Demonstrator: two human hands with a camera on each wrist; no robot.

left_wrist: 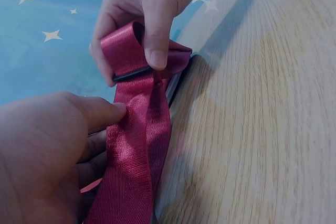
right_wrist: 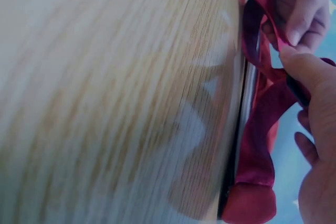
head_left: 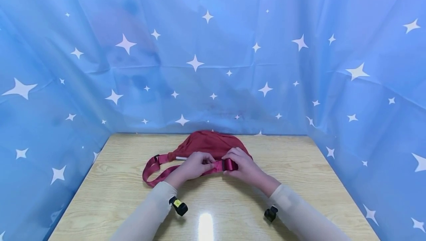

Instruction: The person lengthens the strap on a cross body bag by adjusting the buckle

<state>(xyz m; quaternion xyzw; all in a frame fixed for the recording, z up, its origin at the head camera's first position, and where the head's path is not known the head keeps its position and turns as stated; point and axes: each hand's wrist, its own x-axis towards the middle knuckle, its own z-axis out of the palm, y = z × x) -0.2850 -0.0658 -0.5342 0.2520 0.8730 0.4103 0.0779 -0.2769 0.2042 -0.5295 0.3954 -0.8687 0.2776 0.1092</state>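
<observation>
A dark red waist bag [head_left: 209,141] lies toward the far edge of the table, its pink-red webbing strap [left_wrist: 128,156] drawn out in front. With thumb and fingers my left hand [head_left: 194,165] pinches the flat strap. Just to the right, my right hand [head_left: 244,166] grips the strap where it passes a black slider buckle [left_wrist: 132,74]. Beyond that slider the webbing folds into a small loop [head_left: 231,164], with the right thumb pressing by it. On the left, the rest of the strap curves back to the bag past a second black fitting [head_left: 156,158].
Beneath everything is a light wood-grain table [head_left: 110,200]. A blue curtain with white stars [head_left: 206,48] rises behind its back edge and along both sides. Small black cameras [head_left: 179,207] hang at the wrists over pale sleeves [head_left: 146,211].
</observation>
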